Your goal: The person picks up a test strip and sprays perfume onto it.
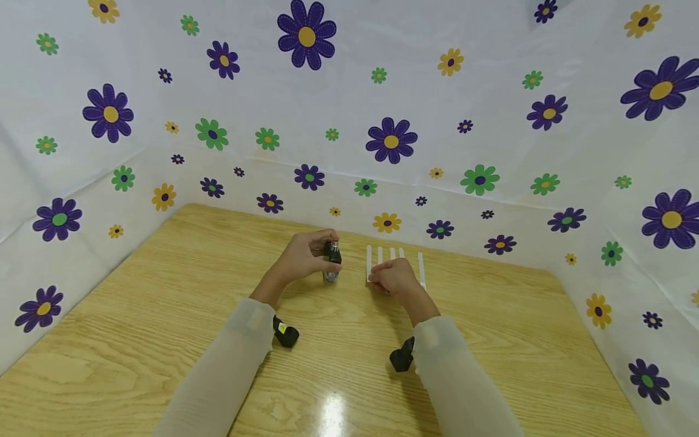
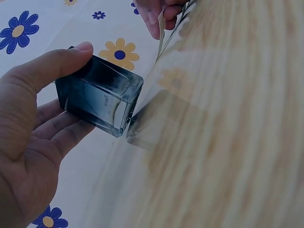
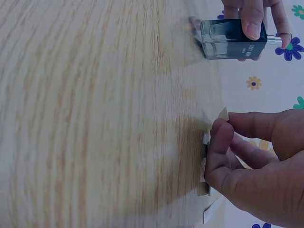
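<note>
My left hand [image 1: 303, 258] grips a dark perfume bottle [image 2: 97, 95] with a clear, thick glass base. Thumb and fingers wrap its sides, and a fingertip rests on the silver spray nozzle [image 3: 274, 41]. The bottle is upright, its base at or just above the table; I cannot tell which. To the right, my right hand [image 1: 398, 280] pinches the near end of a thin white paper strip [image 1: 369, 258] between thumb and fingers. Several similar strips lie side by side there, partly hidden by that hand; one strip [image 1: 421, 267] lies apart at the right.
The wood-grain table [image 1: 164, 303] runs back to a white sheet [image 1: 349, 91] printed with flowers, which also rises at both sides. Black wrist cameras [image 1: 286, 334] sit below each sleeve cuff, close over the tabletop.
</note>
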### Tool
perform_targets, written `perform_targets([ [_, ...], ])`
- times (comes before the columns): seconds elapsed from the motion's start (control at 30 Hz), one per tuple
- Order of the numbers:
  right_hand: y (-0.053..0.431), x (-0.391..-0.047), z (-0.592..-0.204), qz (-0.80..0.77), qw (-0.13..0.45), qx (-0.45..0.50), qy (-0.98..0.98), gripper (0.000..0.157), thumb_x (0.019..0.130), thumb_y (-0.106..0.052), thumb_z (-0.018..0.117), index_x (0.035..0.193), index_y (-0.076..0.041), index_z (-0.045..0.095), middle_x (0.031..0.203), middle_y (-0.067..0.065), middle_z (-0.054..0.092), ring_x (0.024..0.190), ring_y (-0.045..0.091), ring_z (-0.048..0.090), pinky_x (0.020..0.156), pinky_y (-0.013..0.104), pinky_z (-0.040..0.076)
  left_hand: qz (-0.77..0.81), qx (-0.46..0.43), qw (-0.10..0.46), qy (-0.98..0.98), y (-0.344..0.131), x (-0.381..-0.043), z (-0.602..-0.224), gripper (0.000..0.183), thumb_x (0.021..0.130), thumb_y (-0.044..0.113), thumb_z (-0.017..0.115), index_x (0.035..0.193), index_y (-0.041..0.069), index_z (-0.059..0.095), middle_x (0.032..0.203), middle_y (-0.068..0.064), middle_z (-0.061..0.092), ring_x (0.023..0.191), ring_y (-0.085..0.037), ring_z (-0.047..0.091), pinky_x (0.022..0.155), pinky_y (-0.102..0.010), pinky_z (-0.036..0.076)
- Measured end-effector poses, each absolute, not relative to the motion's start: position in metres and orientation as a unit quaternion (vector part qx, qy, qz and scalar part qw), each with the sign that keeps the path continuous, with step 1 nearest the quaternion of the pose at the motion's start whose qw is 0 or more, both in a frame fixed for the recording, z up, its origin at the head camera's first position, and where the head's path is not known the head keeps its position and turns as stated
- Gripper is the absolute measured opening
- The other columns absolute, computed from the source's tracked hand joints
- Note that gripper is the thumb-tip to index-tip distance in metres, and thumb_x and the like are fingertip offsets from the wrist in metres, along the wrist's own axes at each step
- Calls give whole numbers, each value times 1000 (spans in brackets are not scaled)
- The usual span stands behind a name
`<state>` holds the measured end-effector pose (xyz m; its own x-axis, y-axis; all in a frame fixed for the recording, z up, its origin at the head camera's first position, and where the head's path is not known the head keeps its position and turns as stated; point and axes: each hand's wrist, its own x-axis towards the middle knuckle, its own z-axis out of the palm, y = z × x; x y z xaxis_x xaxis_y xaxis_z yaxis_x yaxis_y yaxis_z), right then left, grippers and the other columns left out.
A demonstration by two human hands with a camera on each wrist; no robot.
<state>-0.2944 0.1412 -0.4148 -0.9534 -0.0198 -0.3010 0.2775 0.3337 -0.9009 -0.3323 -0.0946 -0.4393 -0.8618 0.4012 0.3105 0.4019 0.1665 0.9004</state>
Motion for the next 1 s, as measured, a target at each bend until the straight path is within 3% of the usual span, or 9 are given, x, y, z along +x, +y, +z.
perform_targets([
  [0.2,143,-293,-415,-539,123,79,829,21,85,-2,68,105,4,67,99,14,64,69,16,59,63,27,49,-558,-286,-9,-779,-97,-333,-435,49,68,8,86,110,20,63,122,-17,58,112,-21,58,97,-40,44],
  [0.43,146,-292,-415,-535,120,73,833,21,84,1,68,104,6,66,99,15,63,72,17,60,66,28,51,-523,-297,-13,-799,-103,-336,-432,53,67,14,87,114,24,63,128,-12,56,117,-20,55,98,-37,43],
  [0.7,151,-290,-415,-540,115,70,831,24,84,5,65,107,8,65,103,18,63,74,17,60,69,30,52,-510,-294,-9,-808,-108,-335,-429,54,65,22,88,113,22,65,123,-10,59,112,-19,57,94,-31,45],
  [1.0,154,-288,-411,-534,116,43,837,25,86,0,65,110,7,65,112,19,62,81,21,63,77,34,53,-507,-287,-17,-813,-114,-331,-426,50,67,17,87,112,19,65,120,-7,60,112,-20,57,96,-37,44],
])
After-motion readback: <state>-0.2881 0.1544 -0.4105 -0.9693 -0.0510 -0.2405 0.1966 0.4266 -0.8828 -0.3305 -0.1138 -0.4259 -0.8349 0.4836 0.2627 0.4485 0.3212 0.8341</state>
